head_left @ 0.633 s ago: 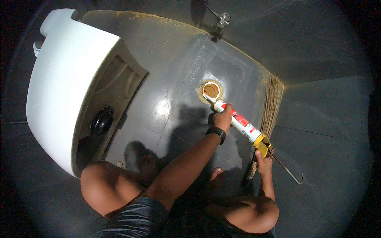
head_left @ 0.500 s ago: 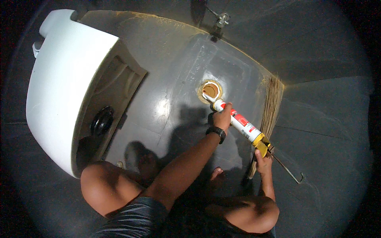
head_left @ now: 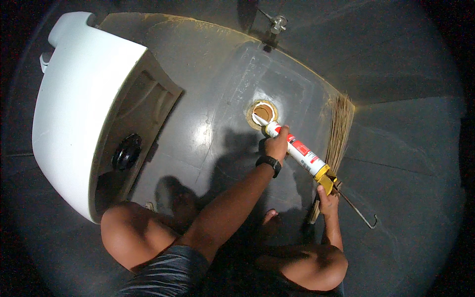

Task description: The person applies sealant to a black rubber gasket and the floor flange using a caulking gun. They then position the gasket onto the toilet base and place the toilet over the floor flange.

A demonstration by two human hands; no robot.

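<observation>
A yellow caulking gun (head_left: 324,178) carries a white and red sealant tube (head_left: 303,151), slanting from lower right up to the drain hole. My left hand (head_left: 277,144), with a black watch on its wrist, is wrapped round the tube near its front end. At the back, my right hand (head_left: 327,200) grips the gun's handle and trigger area, and the hooked metal rod sticks out beyond it. The white nozzle (head_left: 260,120) reaches the near left rim of the round drain pipe (head_left: 266,111). White sealant lines part of that rim.
On the left a white toilet bowl (head_left: 79,99) lies tipped, its hollow underside and a black round outlet fitting (head_left: 127,151) facing right. A straw broom (head_left: 338,133) leans at the right wall. A metal valve (head_left: 278,24) is on the far wall. My knees and feet are close below.
The gun and both hands stay almost in place. The nozzle tip shows slightly more plainly at the rim's left edge; no grip has changed.
</observation>
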